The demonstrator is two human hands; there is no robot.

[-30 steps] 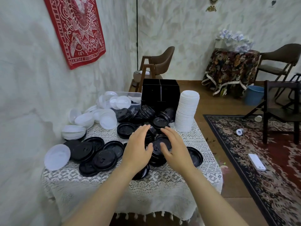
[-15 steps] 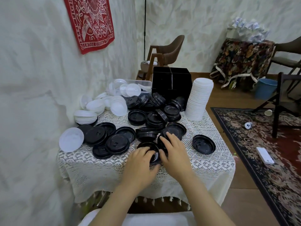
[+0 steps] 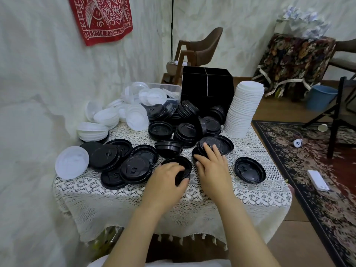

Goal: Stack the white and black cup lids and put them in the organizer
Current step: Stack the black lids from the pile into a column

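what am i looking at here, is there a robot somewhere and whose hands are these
There is no robot here. A person wears one camera on the head, so the single picture looks forward and down at their own two bare hands. The left hand grips a black lid near the front of the table, which is covered with a lace cloth. The right hand lays its fingers on a black pile just beside it. Other black lids lie loose around them. Loose white lids sit at the back left, and a tall white stack stands at the right. The black box behind them is the organizer, where the stacked lids are meant to go.
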